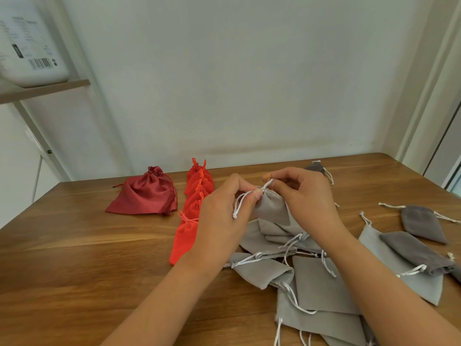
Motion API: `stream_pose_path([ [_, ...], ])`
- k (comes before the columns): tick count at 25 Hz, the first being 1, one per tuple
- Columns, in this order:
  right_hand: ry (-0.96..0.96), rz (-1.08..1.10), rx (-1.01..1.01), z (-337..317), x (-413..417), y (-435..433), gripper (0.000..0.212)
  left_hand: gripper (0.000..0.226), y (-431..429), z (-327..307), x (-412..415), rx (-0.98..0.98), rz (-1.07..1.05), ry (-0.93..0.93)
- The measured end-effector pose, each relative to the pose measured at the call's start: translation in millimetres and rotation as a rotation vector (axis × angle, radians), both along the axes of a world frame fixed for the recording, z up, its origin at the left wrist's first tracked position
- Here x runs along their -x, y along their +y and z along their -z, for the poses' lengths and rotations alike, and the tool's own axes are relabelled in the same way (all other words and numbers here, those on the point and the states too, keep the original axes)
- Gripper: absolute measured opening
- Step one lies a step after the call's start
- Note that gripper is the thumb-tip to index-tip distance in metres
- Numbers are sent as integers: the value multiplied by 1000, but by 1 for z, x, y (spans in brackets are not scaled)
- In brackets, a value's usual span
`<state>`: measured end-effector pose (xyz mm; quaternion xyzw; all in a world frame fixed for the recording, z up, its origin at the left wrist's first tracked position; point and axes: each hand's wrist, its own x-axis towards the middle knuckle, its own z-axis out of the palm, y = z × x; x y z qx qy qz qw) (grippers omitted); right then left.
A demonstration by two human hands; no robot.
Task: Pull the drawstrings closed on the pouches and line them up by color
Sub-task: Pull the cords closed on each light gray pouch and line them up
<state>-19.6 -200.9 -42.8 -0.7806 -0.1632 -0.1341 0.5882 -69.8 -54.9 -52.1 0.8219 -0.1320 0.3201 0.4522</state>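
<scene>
A light grey pouch (270, 205) is held up above the table between both hands. My left hand (222, 208) pinches its white drawstring on the left side, and my right hand (304, 196) pinches the string at the gathered neck. Under the hands lies a loose pile of light grey pouches (316, 283) with white strings. A row of several bright red pouches (192, 208), necks gathered, runs from the table's back edge toward me. A larger dark red satin pouch (147, 193) with a tassel lies left of that row.
Dark grey pouches (421, 223) lie at the right, one (316, 167) near the back edge and one (414, 250) atop a pale grey pouch. The wooden table (74, 258) meets a white wall. A shelf with a white box (30, 46) stands at the upper left.
</scene>
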Motion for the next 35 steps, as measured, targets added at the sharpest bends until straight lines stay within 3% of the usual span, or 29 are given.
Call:
stream_pose_path([
  [5, -16, -88, -24, 5, 4, 8, 20, 6, -1, -5, 0, 135, 27, -18],
  [9, 3, -150, 0, 6, 2, 10, 11, 14, 1, -16, -3, 578, 141, 182],
  [11, -16, -183, 14, 9, 4, 13, 9, 18, 8, -19, -6, 704, 185, 294],
  [13, -79, -193, 73, 12, 3, 14, 10, 18, 14, -19, -8, 686, 186, 402],
  [17, -391, -203, 367, 17, -1, 11, 7, 17, 22, -16, -13, 656, 121, 586],
  [21, -526, -189, 384, 18, 1, 15, 5, 38, 29, -22, -10, 476, 124, 728],
  [27, -330, -293, 441, 19, 7, 19, 5, 43, 34, -27, -7, 156, 106, 849],
  [35, -289, -259, 403, 16, 6, 17, 4, 33, 39, -27, -6, 57, 161, 807],
])
